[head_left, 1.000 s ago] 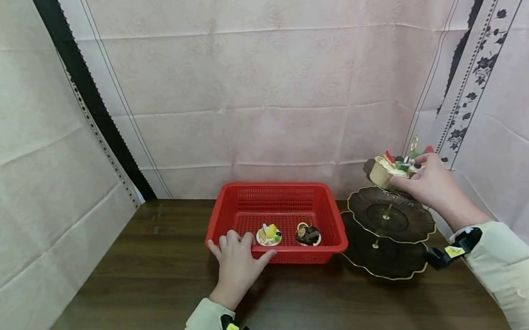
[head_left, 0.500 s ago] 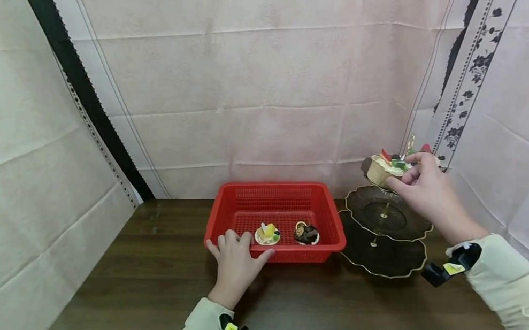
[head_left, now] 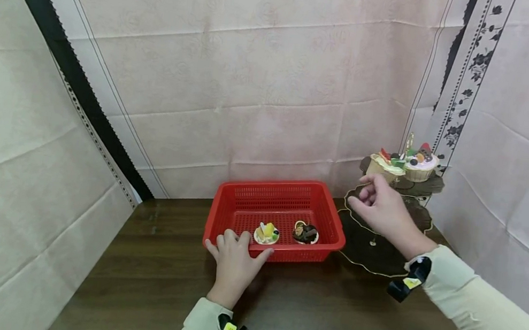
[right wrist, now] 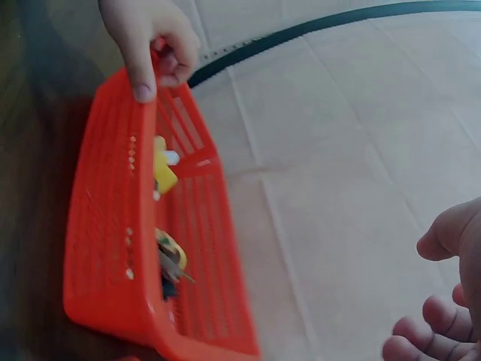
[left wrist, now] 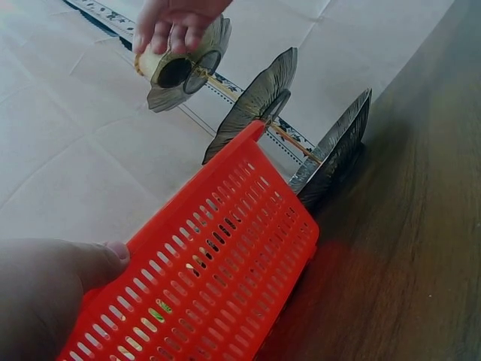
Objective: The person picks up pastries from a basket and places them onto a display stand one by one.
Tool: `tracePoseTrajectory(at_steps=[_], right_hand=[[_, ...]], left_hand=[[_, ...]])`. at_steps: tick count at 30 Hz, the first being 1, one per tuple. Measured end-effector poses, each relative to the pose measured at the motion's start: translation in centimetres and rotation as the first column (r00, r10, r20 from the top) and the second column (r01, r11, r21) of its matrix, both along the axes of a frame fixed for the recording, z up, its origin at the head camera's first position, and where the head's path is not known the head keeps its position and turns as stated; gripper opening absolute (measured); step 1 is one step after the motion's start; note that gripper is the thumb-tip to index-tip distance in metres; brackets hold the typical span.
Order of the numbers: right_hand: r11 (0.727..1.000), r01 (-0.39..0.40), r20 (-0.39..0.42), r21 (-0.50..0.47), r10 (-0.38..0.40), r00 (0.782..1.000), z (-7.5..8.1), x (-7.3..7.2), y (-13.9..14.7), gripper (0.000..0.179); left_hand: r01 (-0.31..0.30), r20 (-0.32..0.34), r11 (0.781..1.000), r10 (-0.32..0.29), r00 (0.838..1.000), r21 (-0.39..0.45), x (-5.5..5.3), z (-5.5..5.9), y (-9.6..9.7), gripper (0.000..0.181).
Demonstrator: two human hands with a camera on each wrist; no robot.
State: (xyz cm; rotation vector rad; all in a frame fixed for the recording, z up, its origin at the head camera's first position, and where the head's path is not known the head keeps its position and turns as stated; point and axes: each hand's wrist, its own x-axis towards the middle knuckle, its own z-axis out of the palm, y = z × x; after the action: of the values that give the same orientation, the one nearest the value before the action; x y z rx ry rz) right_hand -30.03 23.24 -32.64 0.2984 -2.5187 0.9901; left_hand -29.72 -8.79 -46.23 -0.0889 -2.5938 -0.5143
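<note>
My left hand (head_left: 236, 268) grips the near rim of a red plastic basket (head_left: 320, 254), thumb outside and fingers curled over inside, as the right wrist view shows. Two decorated cupcakes lie in the basket: one with yellow fruit (head_left: 267, 233), one with dark chocolate topping (head_left: 306, 233). On the top tier of a dark, gold-rimmed cake stand (head_left: 358, 245) sit a cupcake with red and green topping (head_left: 387, 166) and a pink-creamed cupcake (head_left: 420, 164). My right hand (head_left: 381, 207) hovers just below and in front of them, fingers loosely bent and holding nothing, hiding part of the middle tier.
The basket stands close beside the cake stand on a dark wooden table (head_left: 151, 277). Pale cloth (head_left: 252, 94) hangs behind and on both sides. A black camera (head_left: 398, 290) is strapped to the right wrist.
My right hand has let go of the red-and-green-topped cupcake on the top tier and drawn back down and left. The left hand keeps its place on the basket.
</note>
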Motion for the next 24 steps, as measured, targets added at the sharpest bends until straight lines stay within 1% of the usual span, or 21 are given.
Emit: tracePoseTrajectory(at_steps=[6,8,11,15,20,22,24], right_hand=[[0.996,-0.052,0.091,-0.078,0.059,0.994,-2.3,-1.9,-2.4,0.042],[0.992,-0.063,0.129,-0.110,0.078,0.989,-2.9,-2.4,-3.0,0.045],[0.988,-0.083,0.175,-0.128,0.105,0.979,-3.9,-3.3,-3.9,0.050],[0.989,-0.107,0.253,-0.105,0.130,0.959,-5.0,-4.4,-5.1,0.062],[0.993,-0.107,0.349,-0.048,0.117,0.930,-6.4,-5.6,-6.5,0.074],[0.993,-0.112,0.390,-0.020,0.111,0.914,-6.9,-6.0,-7.0,0.080],[0.993,-0.121,0.436,0.002,0.108,0.893,-7.5,-6.4,-7.5,0.087]], left_hand=[[-0.002,0.004,1.000,0.002,1.000,0.007,-0.1,0.0,0.0,0.066],[-0.002,0.005,1.000,0.002,1.000,0.009,-0.1,0.0,0.0,0.066],[-0.006,0.007,1.000,0.006,1.000,0.004,-0.1,-0.1,0.0,0.066],[-0.007,0.006,1.000,0.007,1.000,-0.007,-0.1,-0.1,0.0,0.067],[-0.005,0.001,1.000,0.005,1.000,-0.012,-0.1,0.0,0.0,0.067],[-0.004,-0.001,1.000,0.004,1.000,-0.016,-0.1,0.0,0.0,0.066],[-0.003,-0.006,1.000,0.003,1.000,-0.019,0.0,-0.1,0.0,0.066]])
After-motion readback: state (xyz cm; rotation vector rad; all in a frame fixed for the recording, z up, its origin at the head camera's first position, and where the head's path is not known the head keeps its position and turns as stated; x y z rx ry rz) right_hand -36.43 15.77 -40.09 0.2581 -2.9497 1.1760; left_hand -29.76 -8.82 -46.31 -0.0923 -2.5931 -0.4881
